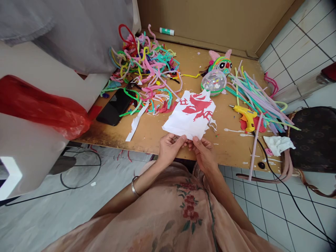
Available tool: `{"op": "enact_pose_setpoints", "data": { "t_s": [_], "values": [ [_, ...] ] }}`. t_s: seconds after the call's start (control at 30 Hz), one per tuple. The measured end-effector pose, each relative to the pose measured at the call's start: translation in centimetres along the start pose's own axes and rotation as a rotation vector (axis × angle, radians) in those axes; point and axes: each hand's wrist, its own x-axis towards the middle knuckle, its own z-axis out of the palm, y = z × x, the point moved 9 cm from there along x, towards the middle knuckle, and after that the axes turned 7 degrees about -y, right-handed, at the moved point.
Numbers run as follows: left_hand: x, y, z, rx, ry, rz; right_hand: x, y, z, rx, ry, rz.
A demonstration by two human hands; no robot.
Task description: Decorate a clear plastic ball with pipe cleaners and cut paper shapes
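Both hands pinch the near edge of a white sheet of paper [178,122], which has red cut-paper shapes on its far part. My left hand [170,147] has its thumb on top of the edge, with the fingers curled beneath. Close beside it, my right hand [204,152] grips the same edge in the same way. The far end of the sheet lies near a clear plastic dome [214,82] with a green rim. Scraps of red paper [166,107] and a torn white strip [137,122] lie to the left.
A tangle of pipe cleaners [147,59] covers the back left, near a black phone [115,106]. On the right are a yellow glue gun [245,115], straight pipe cleaners [257,94], a crumpled tissue [279,144] and a brown bag [313,136]. A glue stick [167,31] and an animal-faced craft [222,63] stand behind.
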Motion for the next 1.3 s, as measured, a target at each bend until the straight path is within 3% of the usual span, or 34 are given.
{"op": "enact_pose_setpoints", "data": {
  "t_s": [0.37, 1.1, 1.3],
  "values": [
    [0.0, -0.6, -0.1, -0.007, -0.057, -0.003, 0.0, -0.3, -0.1, -0.026, 0.028, -0.002],
    [0.0, -0.7, -0.1, -0.023, -0.041, -0.042, 0.1, -0.6, -0.2, -0.092, 0.064, -0.054],
    [0.4, -0.5, -0.3, -0.106, -0.027, 0.008, 0.7, -1.7, 1.1, -0.104, 0.014, -0.116]
  ]
}}
